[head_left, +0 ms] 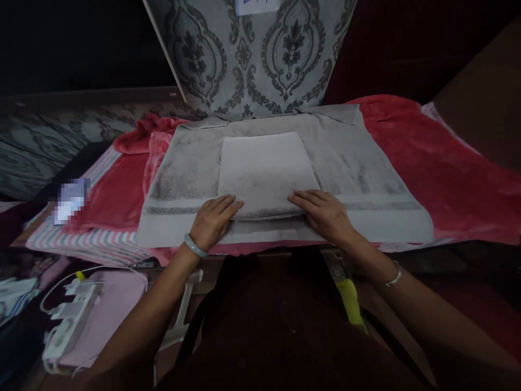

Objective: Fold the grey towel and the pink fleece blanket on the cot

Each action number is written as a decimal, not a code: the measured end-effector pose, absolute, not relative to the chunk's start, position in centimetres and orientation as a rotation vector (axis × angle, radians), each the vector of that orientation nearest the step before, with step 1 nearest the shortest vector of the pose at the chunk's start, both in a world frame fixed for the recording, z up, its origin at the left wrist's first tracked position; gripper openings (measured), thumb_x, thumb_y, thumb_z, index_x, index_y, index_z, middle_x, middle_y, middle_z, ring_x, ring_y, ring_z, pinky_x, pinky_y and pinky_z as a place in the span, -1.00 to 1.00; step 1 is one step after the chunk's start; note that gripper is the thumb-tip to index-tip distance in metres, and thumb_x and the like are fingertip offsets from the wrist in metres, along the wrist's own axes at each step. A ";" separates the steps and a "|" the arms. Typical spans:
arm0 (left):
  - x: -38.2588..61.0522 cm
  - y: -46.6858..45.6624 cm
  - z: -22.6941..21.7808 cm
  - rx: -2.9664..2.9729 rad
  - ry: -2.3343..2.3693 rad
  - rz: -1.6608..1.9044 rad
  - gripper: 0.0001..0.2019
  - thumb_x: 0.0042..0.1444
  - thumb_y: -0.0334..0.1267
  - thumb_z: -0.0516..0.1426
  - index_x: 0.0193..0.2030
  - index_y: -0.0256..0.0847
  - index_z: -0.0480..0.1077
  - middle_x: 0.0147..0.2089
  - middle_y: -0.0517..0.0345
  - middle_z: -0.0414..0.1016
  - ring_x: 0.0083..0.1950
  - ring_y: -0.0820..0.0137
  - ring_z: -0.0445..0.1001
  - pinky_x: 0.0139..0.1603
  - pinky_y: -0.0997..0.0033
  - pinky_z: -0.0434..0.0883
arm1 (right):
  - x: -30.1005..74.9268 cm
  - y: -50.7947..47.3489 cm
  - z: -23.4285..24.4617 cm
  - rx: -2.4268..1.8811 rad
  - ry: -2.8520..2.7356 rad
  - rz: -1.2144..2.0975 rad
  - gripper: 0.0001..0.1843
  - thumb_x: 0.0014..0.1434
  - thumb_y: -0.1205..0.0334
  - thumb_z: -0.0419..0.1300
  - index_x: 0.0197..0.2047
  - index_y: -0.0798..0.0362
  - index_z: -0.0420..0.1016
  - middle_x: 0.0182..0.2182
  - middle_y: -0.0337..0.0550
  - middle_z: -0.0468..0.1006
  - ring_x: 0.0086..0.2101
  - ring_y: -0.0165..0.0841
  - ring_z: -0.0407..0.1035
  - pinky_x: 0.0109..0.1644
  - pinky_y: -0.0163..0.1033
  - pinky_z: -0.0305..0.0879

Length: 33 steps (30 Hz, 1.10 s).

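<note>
A small folded grey towel (264, 171) lies on top of a larger grey towel (358, 174) spread flat over a red blanket (439, 174). My left hand (214, 220) rests flat on the near left corner of the folded towel, fingers stretched out and close together. My right hand (323, 212) lies flat on its near right corner, fingers extended. Both hands press on the near edge and hold nothing. A pale bangle sits on my left wrist and a thin metal bracelet on my right.
A patterned grey panel (252, 60) stands upright behind the towels. A striped cloth (89, 239) lies at the left edge. A white power strip (67, 320) with cables rests on a pink surface at lower left. A yellow object (350, 298) sits near my lap.
</note>
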<state>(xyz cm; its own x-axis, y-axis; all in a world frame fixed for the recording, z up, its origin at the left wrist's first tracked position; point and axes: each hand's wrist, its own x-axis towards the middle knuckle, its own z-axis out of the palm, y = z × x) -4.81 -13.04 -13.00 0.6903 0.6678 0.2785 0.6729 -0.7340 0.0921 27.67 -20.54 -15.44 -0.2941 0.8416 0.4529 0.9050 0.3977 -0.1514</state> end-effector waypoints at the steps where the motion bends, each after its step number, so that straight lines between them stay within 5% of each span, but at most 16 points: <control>1: -4.9 -12.9 -13.2 -2.852 -1.140 -0.500 -0.43 0.17 -0.53 -0.02 0.26 -0.06 0.45 0.30 -0.04 0.47 0.36 0.19 0.39 0.30 -0.03 0.40 | 27.7 -20.5 -15.5 -1.501 -2.174 -0.217 -0.39 0.25 0.49 0.02 0.28 -0.14 0.47 0.21 -0.15 0.50 0.14 -0.14 0.37 0.16 0.07 0.33; 8: -5.8 -13.3 -15.9 -2.814 -0.961 -0.562 -0.45 0.15 -0.55 0.03 0.25 -0.17 0.46 0.32 -0.16 0.44 0.39 0.09 0.36 0.25 0.00 0.44 | 27.4 -21.3 -17.8 -1.401 -2.223 -0.429 -0.45 0.29 0.51 0.03 0.25 -0.05 0.49 0.20 -0.13 0.51 0.17 -0.18 0.34 0.13 -0.04 0.31; 16: -5.6 -12.7 -15.5 -2.901 -0.937 -0.509 -0.26 0.03 -0.59 0.09 0.38 -0.07 0.31 0.46 -0.06 0.25 0.48 0.07 0.21 0.36 -0.10 0.36 | 26.4 -21.0 -15.7 -1.583 -2.304 -0.260 -0.11 0.08 0.51 0.13 0.48 -0.03 0.16 0.32 -0.04 0.37 0.21 -0.04 0.28 0.13 0.05 0.33; 23: -4.8 -10.3 -12.1 -2.880 -0.929 -0.614 -0.33 0.04 -0.65 0.01 0.27 -0.11 0.43 0.26 -0.02 0.49 0.33 0.18 0.41 0.32 0.02 0.44 | 26.2 -19.6 -15.4 -1.623 -2.215 -0.269 -0.23 0.12 0.59 0.02 0.38 0.01 0.34 0.30 -0.05 0.40 0.25 -0.12 0.29 0.26 0.02 0.29; 26: -4.8 -9.5 -10.6 -2.764 -0.866 -0.752 -0.39 0.15 -0.64 -0.02 0.27 -0.10 0.44 0.28 0.02 0.47 0.41 0.22 0.31 0.41 0.02 0.35 | 25.9 -19.3 -15.2 -1.617 -2.089 -0.368 -0.23 0.18 0.60 -0.01 0.42 -0.03 0.29 0.38 -0.07 0.27 0.33 -0.13 0.17 0.34 0.03 0.21; 33: -6.8 -10.7 -15.9 -2.883 -0.940 -0.583 -0.36 0.05 -0.66 0.01 0.24 -0.18 0.46 0.33 -0.15 0.43 0.42 0.12 0.31 0.33 -0.08 0.42 | 24.6 -19.4 -17.5 -1.623 -2.260 -0.377 -0.30 0.22 0.62 0.00 0.33 -0.09 0.42 0.31 -0.09 0.38 0.29 -0.09 0.24 0.27 0.06 0.27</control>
